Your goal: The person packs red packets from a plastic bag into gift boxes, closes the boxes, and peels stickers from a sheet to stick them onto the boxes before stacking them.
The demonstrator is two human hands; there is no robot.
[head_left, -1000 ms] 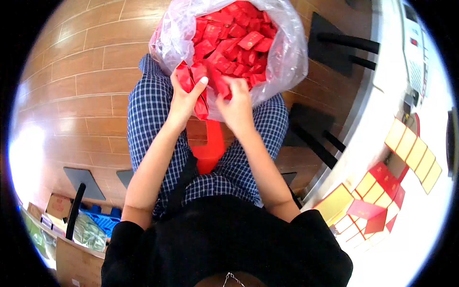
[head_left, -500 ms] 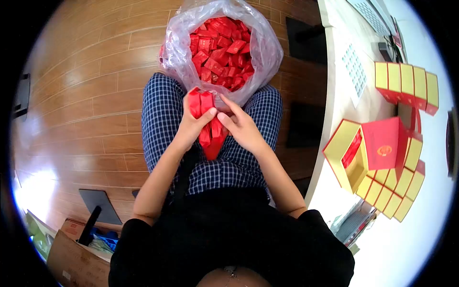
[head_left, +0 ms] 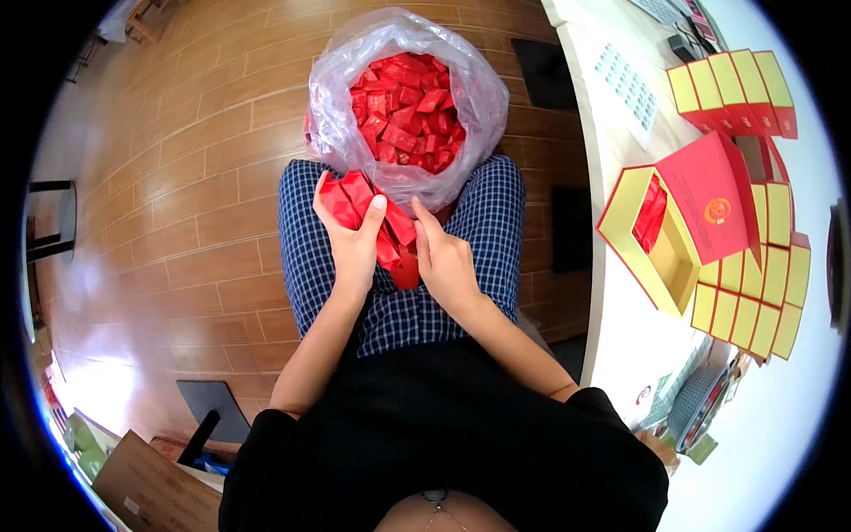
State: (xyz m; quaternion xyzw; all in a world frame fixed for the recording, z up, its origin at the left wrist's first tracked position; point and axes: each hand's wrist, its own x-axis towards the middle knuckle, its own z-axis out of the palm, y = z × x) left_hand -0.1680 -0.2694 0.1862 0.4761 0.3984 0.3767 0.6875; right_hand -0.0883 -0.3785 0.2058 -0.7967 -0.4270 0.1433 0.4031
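My left hand (head_left: 355, 253) is closed round several shiny red foil packets (head_left: 357, 197), lined up side by side over my lap. Its thumb presses on them from above. On the right of this bundle, my right hand (head_left: 448, 266) has its thumb and bent fingers against the packets' edge; part of its grip is hidden. Another red piece (head_left: 407, 273) shows below the bundle, between the hands. Just beyond my hands stands a clear plastic bag (head_left: 483, 97), its mouth spread wide, full of loose red packets (head_left: 408, 111).
On the white table (head_left: 612, 177) at right, an open red-and-gold box (head_left: 634, 262) has red packets in one compartment. Gold-and-red boxes (head_left: 753, 293) are stacked beside it, with more boxes (head_left: 731, 89) behind. A sheet of stickers (head_left: 627, 89) lies there. A cardboard carton (head_left: 155, 488) is lower left.
The packets have tilted in my left hand. My right hand's thumb and forefinger have drawn closer together, at the bundle's right edge. The whole view has shifted, with the table scene turned slightly.
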